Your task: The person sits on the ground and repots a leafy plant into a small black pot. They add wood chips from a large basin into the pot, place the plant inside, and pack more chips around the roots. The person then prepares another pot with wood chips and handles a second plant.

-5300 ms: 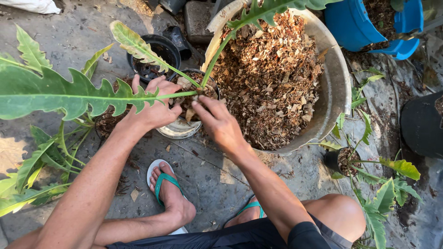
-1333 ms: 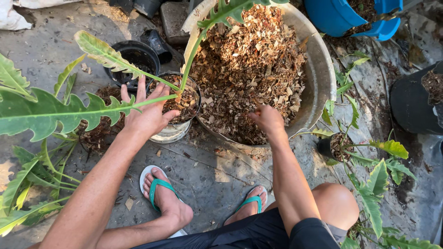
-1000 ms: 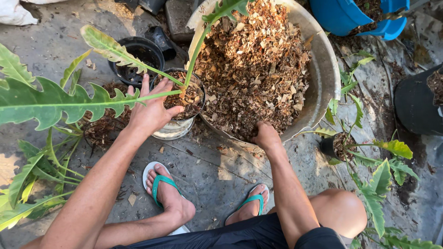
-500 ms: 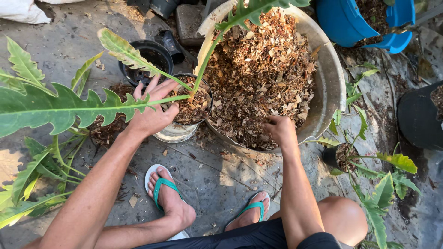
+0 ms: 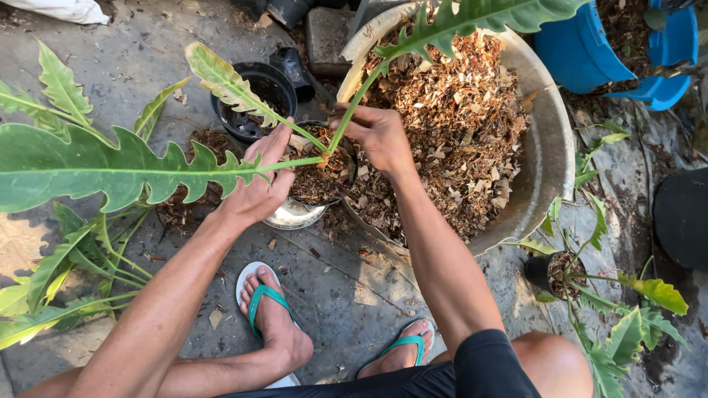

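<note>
A small dark pot filled with brown bark mix stands against a big metal basin. A young plant with long saw-edged leaves rises from the pot. My left hand grips the pot's left rim, and the leaf stalks cross over its fingers. My right hand hovers just above the pot with its fingers bunched and curled down beside an upright stalk. It seems to hold bark mix, which the fingers hide. The basin is heaped with the same dry bark mix.
An empty black pot sits behind the small one. Blue containers stand at the upper right, another black pot at the right edge, and a potted seedling near my knee. More leafy plants crowd the left. My feet wear teal flip-flops.
My right hand has left the basin's near edge and moved up and left over the small pot. My left hand stays on the pot.
</note>
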